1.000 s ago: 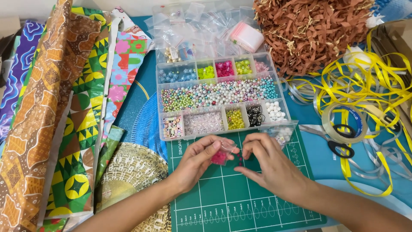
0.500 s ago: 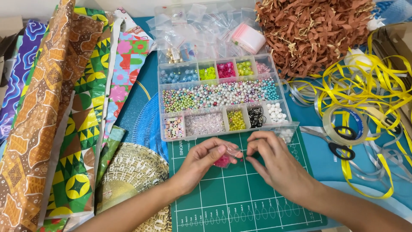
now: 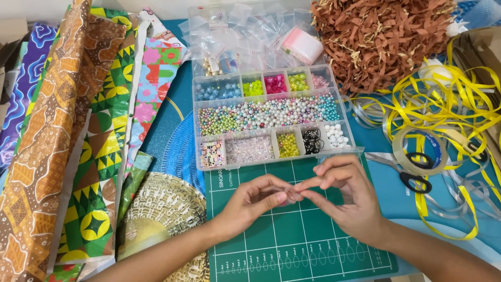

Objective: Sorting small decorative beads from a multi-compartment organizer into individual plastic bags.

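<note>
My left hand point(image 3: 254, 201) and my right hand point(image 3: 348, 201) meet fingertip to fingertip over the green cutting mat point(image 3: 292, 240). Between the thumbs and forefingers they pinch a small clear plastic bag point(image 3: 293, 195); most of it is hidden by my fingers, and I cannot see what is in it. Just beyond my hands lies a clear compartment box point(image 3: 271, 119) of beads: pastel pearls in the long middle row, with blue, green, pink, yellow, black and white beads in the smaller cells.
Patterned wrapping sheets point(image 3: 62, 130) cover the left side. A pile of small clear bags point(image 3: 245, 31) lies behind the box. Brown shredded paper point(image 3: 381, 36), yellow ribbon point(image 3: 449, 99), a tape roll point(image 3: 420, 149) and black-handled scissors point(image 3: 415, 180) crowd the right.
My hands have drawn closer and their fingertips now pinch the bag together. The pink beads seen in the bag earlier are now hidden behind my left fingers.
</note>
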